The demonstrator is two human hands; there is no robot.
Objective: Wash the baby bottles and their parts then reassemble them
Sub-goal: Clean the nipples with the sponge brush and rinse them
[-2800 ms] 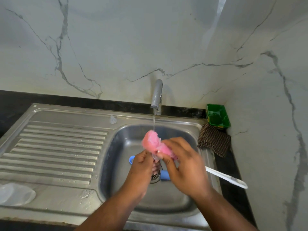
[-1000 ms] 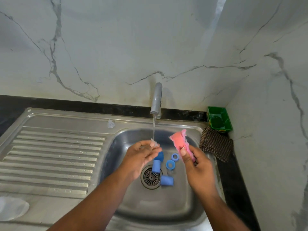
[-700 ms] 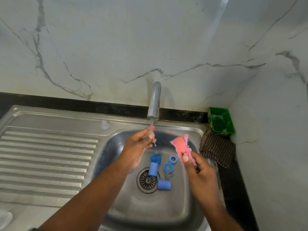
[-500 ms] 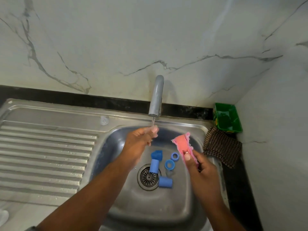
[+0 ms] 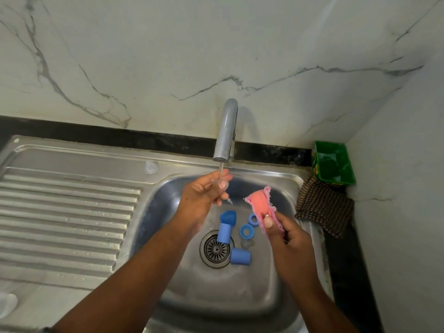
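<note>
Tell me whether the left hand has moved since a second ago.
Yes: the left hand has risen toward the tap, now close under its spout.

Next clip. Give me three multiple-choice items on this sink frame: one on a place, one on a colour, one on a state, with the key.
1. Where does the green tub stand?
A. on the drainboard
B. in the basin
C. in the counter's back right corner

2. What colour is the scrubber that the right hand grips?
A. yellow
B. pink
C. white

3. What state is the tap in?
A. running
B. off
C. removed

Key:
1. C: it sits where the two walls meet, behind the checked cloth.
2. B: a pink pad sticks up above the thumb.
3. A: a stream falls onto the left hand, which pinches a small clear part.
</note>
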